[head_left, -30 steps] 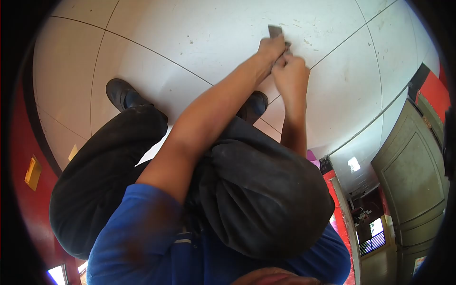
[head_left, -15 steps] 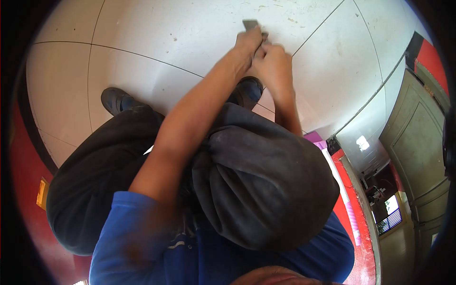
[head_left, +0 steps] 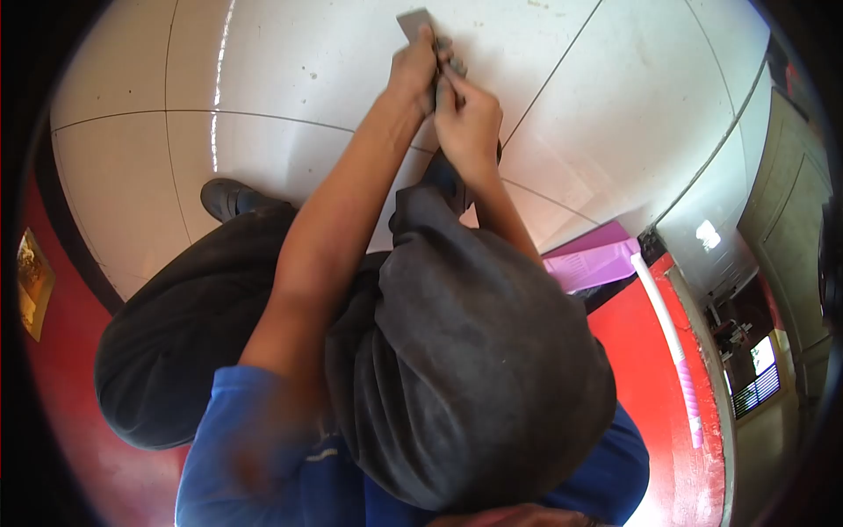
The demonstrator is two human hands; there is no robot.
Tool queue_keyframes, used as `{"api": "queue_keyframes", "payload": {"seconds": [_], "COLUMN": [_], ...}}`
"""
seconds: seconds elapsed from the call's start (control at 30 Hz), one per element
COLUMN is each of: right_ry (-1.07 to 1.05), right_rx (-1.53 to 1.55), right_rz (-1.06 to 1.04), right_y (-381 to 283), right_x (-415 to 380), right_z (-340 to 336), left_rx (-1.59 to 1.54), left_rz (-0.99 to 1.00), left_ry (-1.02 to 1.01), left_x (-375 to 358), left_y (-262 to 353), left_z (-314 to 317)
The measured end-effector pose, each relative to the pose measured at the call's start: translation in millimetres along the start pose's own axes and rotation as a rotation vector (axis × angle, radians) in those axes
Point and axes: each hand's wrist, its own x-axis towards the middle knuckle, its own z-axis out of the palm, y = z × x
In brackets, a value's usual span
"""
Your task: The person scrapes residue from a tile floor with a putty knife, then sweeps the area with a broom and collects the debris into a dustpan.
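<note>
1. The flat grey scraper blade [head_left: 413, 21] shows only its upper end; the rest is buried under the left hand [head_left: 415, 68], and its handle cannot be made out.
2. The right hand [head_left: 468, 123] presses close against the left, so where its fingertips sit is hidden.
3. The right shoe [head_left: 446, 180] is mostly covered by the wrist and the dark knee [head_left: 474, 351].
4. The left shoe [head_left: 230, 198] is half tucked behind the trouser leg.
5. The pink sheet [head_left: 590, 263] disappears under the knee.
6. The yellow sign [head_left: 33, 281] on the red wall is too warped at the rim to read.
</note>
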Motion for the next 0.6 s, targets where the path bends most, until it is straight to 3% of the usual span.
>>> {"api": "queue_keyframes", "payload": {"seconds": [0.03,0.17,0.23,0.3,0.37,0.43,0.47,0.57,0.6], "right_ry": [-0.031,0.086,0.116,-0.03,-0.006,-0.145,-0.116,-0.061,-0.193], "right_rx": [0.057,-0.014,-0.01,-0.265,-0.152,-0.276,-0.193,-0.149,-0.303], "right_rz": [0.08,-0.075,-0.162,-0.151,-0.201,-0.127,-0.199,-0.24,-0.135], "right_y": [-12,-15,-14,-19,-25,-42,-27,-14,-36], "right_x": [6,-19,-6,17,30,9,-7,-5,9], "right_z": [-6,-21,-14,-11,-9,-23,-24,-16,-20], "left_rx": [0.002,-0.222,-0.141,-0.084,-0.086,-0.148,-0.12,0.067,-0.011], "left_rz": [0.023,-0.103,-0.035,0.132,0.162,0.022,-0.001,0.069,0.117], "left_ry": [0.023,-0.038,-0.014,-0.024,-0.035,0.015,0.1,0.19,0.146], "left_x": [-2,-13,0,20,16,-6,-12,-16,-14], "left_y": [8,-23,-18,0,17,2,-17,-19,-5], "left_z": [10,4,6,9,18,7,-4,1,3]}}
